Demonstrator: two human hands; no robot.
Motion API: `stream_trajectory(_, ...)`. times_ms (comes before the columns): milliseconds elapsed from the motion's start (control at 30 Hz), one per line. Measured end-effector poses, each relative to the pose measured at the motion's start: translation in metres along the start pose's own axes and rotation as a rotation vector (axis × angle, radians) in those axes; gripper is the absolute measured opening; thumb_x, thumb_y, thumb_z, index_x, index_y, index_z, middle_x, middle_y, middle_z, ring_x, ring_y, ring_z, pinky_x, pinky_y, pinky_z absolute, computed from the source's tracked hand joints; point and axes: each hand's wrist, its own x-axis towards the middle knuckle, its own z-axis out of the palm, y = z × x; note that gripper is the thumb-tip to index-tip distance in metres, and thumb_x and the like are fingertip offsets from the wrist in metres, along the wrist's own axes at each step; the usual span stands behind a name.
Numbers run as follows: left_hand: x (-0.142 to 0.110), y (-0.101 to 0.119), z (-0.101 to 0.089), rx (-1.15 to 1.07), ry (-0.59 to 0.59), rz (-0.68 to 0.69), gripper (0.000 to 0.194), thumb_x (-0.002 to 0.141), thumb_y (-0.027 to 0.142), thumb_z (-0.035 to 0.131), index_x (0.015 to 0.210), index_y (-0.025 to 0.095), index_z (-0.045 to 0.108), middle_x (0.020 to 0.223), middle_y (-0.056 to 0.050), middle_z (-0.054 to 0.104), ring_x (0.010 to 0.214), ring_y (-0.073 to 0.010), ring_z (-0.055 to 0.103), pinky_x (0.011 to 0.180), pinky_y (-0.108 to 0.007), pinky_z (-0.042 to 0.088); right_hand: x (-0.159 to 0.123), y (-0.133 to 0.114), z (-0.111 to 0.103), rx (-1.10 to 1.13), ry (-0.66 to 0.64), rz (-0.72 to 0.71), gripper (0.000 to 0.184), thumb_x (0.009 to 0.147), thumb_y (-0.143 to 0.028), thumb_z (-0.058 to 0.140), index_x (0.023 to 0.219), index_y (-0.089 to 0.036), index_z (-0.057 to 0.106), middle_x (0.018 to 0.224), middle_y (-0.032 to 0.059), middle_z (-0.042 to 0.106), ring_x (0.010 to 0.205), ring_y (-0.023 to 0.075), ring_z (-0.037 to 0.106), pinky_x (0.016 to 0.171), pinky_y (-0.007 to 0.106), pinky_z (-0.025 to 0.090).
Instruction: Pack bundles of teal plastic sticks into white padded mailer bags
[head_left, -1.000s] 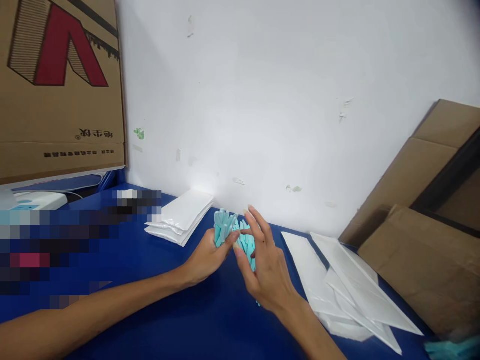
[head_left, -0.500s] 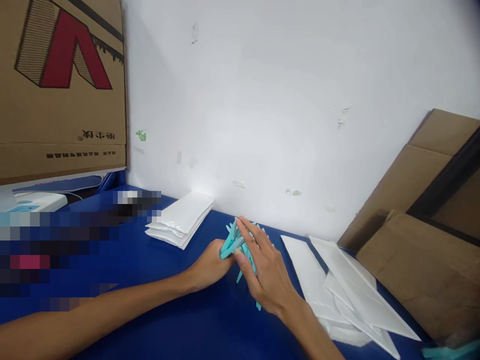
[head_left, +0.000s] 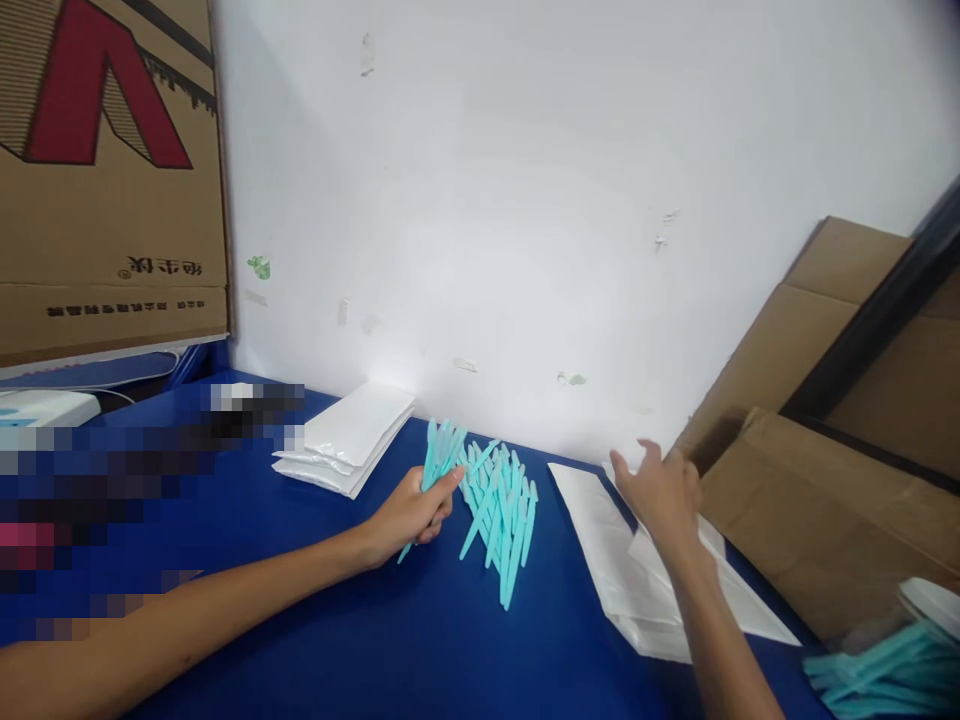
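My left hand (head_left: 416,510) is closed round a bunch of slim turquoise eyebrow razors (head_left: 442,450), their capped ends pointing up and away. Just right of it, a loose pile of the same razors (head_left: 501,510) lies on the blue table (head_left: 450,640). My right hand (head_left: 664,490) is over the fanned white mailer envelopes (head_left: 592,540) at the right. Its thumb and forefinger are apart, with nothing visible between them; the other fingers are partly hidden. Whether it touches the top envelope I cannot tell.
A stack of white envelopes (head_left: 352,430) lies near the wall at left. More turquoise razors (head_left: 892,665) fill the lower right corner beside a cardboard box (head_left: 840,520). A large printed carton (head_left: 112,230) stands at upper left. A blurred, pixelated area covers the left side.
My right hand has left the razors and moved right to the envelopes. My left hand still holds a bunch, shifted slightly left, and the razor pile on the table is now uncovered.
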Motion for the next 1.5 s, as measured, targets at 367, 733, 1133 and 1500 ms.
stream_trajectory(367, -0.005, 0.012, -0.004, -0.086, -0.084, -0.087, 0.057, 0.078, 0.054, 0.064, 0.055, 0.022, 0.023, 0.043, 0.009, 0.022, 0.04, -0.0048, 0.012, 0.045, -0.028, 0.008, 0.009, 0.04, 0.019, -0.218, -0.333, 0.244, 0.079, 0.079, -0.054, 0.061, 0.143, -0.011, 0.043, 0.127, 0.0314, 0.058, 0.123, 0.0484, 0.051, 0.087, 0.062, 0.04)
stream_trajectory(733, -0.008, 0.014, -0.004, 0.261, 0.144, 0.188, 0.039, 0.085, 0.044, 0.055, 0.061, 0.023, 0.032, 0.053, 0.007, 0.028, 0.047, -0.0089, 0.024, 0.048, -0.028, 0.018, -0.012, -0.026, -0.006, 0.083, 0.069, -0.595, 0.07, 0.082, -0.036, 0.06, 0.146, -0.022, 0.037, 0.129, 0.0144, 0.059, 0.113, 0.0365, 0.056, 0.097, 0.056, 0.042)
stream_trajectory(1133, -0.012, 0.039, -0.028, 1.413, 0.362, 0.218, 0.022, 0.08, 0.018, 0.047, 0.1, 0.02, 0.055, 0.076, -0.008, 0.07, 0.065, -0.0289, 0.066, 0.055, -0.031, 0.036, -0.062, -0.08, -0.037, 0.295, -0.022, -1.015, 0.071, 0.077, -0.011, 0.057, 0.143, -0.032, 0.041, 0.13, 0.0036, 0.06, 0.121, 0.0247, 0.055, 0.116, 0.056, 0.022)
stream_trajectory(1500, -0.015, 0.051, -0.034, 1.556, 0.475, 0.177, 0.06, 0.085, 0.043, 0.047, 0.134, 0.009, 0.042, 0.082, -0.016, 0.071, 0.072, -0.039, 0.069, 0.063, -0.041, 0.046, -0.064, -0.08, -0.044, 0.351, 0.012, -1.026, 0.076, 0.075, -0.013, 0.059, 0.146, -0.03, 0.036, 0.132, 0.0047, 0.057, 0.121, 0.0259, 0.052, 0.115, 0.053, 0.025)
